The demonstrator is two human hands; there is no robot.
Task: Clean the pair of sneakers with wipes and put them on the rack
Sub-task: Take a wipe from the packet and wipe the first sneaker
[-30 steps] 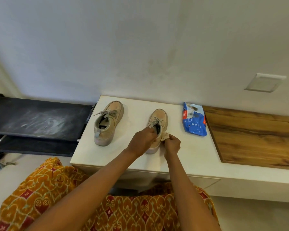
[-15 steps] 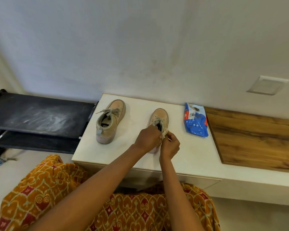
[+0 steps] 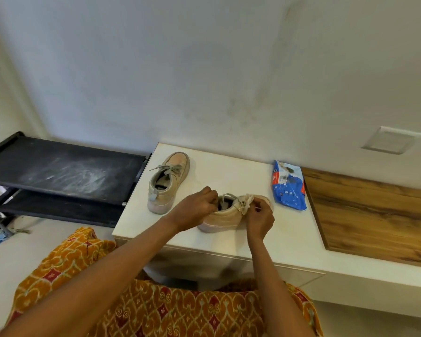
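Observation:
Two beige sneakers are on the white cabinet top (image 3: 289, 239). The left sneaker (image 3: 167, 182) stands alone, toe toward the wall. The right sneaker (image 3: 225, 216) now lies crosswise, toe pointing right. My left hand (image 3: 197, 210) grips its heel collar. My right hand (image 3: 259, 218) pinches a crumpled whitish wipe (image 3: 246, 203) against the lace area. A blue pack of wipes (image 3: 288, 184) lies to the right of the shoe. The black shoe rack (image 3: 58, 171) stands to the left of the cabinet.
A wooden panel (image 3: 374, 215) covers the cabinet top on the right. The wall rises right behind, with a white plate (image 3: 391, 139) on it. Orange patterned cloth (image 3: 156, 307) covers my lap below. Small items lie on the floor under the rack.
The right sneaker has been turned from toe-to-wall to lying crosswise with its toe to the right. My right hand with the wipe moved from the shoe's side up to its laces.

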